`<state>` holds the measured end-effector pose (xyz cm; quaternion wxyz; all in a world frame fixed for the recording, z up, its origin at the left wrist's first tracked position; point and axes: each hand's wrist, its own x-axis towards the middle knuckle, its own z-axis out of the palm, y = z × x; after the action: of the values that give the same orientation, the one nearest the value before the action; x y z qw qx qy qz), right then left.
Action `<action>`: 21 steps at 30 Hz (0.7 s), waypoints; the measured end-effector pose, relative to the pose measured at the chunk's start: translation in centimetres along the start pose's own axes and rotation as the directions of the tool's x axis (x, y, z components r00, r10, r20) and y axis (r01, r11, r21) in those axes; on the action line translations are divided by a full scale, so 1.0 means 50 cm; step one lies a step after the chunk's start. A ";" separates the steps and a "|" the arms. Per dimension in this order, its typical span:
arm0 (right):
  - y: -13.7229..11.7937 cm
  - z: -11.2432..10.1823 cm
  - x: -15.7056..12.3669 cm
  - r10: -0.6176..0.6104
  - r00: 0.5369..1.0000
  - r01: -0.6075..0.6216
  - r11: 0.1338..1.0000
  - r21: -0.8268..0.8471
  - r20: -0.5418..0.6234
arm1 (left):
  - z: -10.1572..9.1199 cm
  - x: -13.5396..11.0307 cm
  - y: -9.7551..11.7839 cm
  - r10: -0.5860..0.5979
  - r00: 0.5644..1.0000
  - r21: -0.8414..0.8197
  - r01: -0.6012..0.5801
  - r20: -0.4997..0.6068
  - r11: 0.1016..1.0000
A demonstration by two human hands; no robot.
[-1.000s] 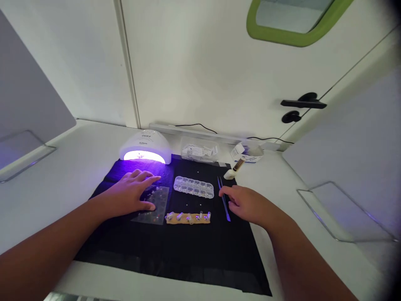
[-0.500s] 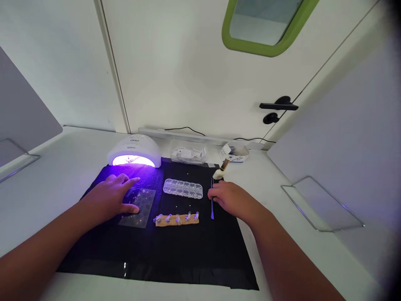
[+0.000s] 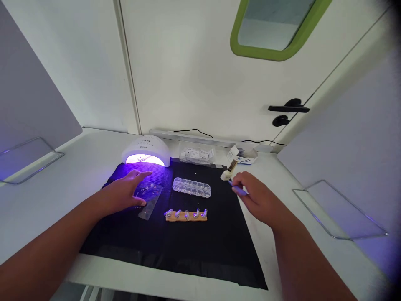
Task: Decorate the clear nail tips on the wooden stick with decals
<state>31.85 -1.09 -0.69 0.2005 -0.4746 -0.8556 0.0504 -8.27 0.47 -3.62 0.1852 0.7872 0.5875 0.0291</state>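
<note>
The right hand (image 3: 258,200) grips the blue tweezers (image 3: 240,190) between thumb and fingers, near the white bottle (image 3: 226,175) at the right side of the black mat (image 3: 216,246). The left hand (image 3: 125,192) is at the clear sheet (image 3: 151,204) before the lit lamp (image 3: 147,146), thumb and index finger spread; whether its hidden fingers grip the sheet cannot be determined.

Sheet (image 3: 153,202) partly behind left hand (image 3: 130,191)

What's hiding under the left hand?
Part of a see-through sheet with tiny bits shows past the left hand, and the black mat spreads around them. Whatever lies right beneath the palm is covered, so I can't tell.
</note>
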 end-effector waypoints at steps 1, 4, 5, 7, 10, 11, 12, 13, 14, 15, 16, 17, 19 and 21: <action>0.005 0.003 -0.002 0.017 0.999 -0.016 1.000 0.017 -0.040 | -0.001 0.000 0.003 0.014 1.000 -0.021 -0.014 0.005 1.000; 0.024 0.020 -0.004 0.048 0.997 -0.043 0.995 0.086 -0.057 | -0.004 0.000 0.008 0.049 0.999 -0.077 -0.048 0.019 0.996; 0.031 0.028 -0.003 0.074 0.996 -0.068 0.992 0.108 -0.046 | -0.005 0.001 0.010 0.053 0.998 -0.092 -0.051 0.016 0.994; 0.043 0.043 0.000 0.126 0.991 -0.120 0.981 0.150 -0.033 | -0.006 0.003 0.011 0.052 0.999 -0.121 -0.051 0.006 0.991; 0.056 0.060 0.005 0.167 0.986 -0.159 0.965 0.210 -0.022 | -0.008 0.005 0.011 0.037 0.999 -0.173 -0.040 -0.018 0.984; 0.058 0.064 0.006 0.171 0.985 -0.163 0.961 0.222 -0.020 | -0.009 0.006 0.010 0.034 0.999 -0.195 -0.039 -0.027 0.980; 0.060 0.066 0.007 0.174 0.985 -0.165 0.959 0.228 -0.019 | -0.010 0.007 0.009 0.035 0.999 -0.218 -0.042 -0.037 0.975; 0.061 0.067 0.008 0.177 0.984 -0.169 0.958 0.231 -0.018 | -0.010 0.007 0.006 0.037 0.998 -0.243 -0.047 -0.047 0.969; 0.061 0.067 0.009 0.183 0.983 -0.174 0.956 0.234 -0.017 | -0.011 0.008 0.004 0.040 0.998 -0.271 -0.053 -0.054 0.961; 0.061 0.067 0.009 0.190 0.982 -0.181 0.954 0.238 -0.014 | -0.010 0.010 0.000 0.044 0.997 -0.301 -0.058 -0.056 0.952; 0.061 0.066 0.009 0.196 0.981 -0.189 0.952 0.241 -0.007 | -0.010 0.012 -0.004 0.047 0.997 -0.334 -0.062 -0.054 0.941; 0.061 0.066 0.010 0.201 0.980 -0.196 0.950 0.245 0.003 | -0.008 0.014 -0.009 0.051 0.998 -0.368 -0.065 -0.047 0.927; 0.062 0.065 0.012 0.208 0.978 -0.209 0.945 0.253 0.031 | -0.004 0.021 -0.018 0.066 0.997 -0.443 -0.071 -0.028 0.894; 0.062 0.066 0.015 0.209 0.975 -0.220 0.940 0.262 0.067 | 0.001 0.029 -0.027 0.090 0.996 -0.513 -0.087 -0.018 0.854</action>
<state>32.68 1.58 -4.34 0.2397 -0.5325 -0.7877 0.1963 -9.05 2.15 -4.36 0.3886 0.7357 0.5211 0.1903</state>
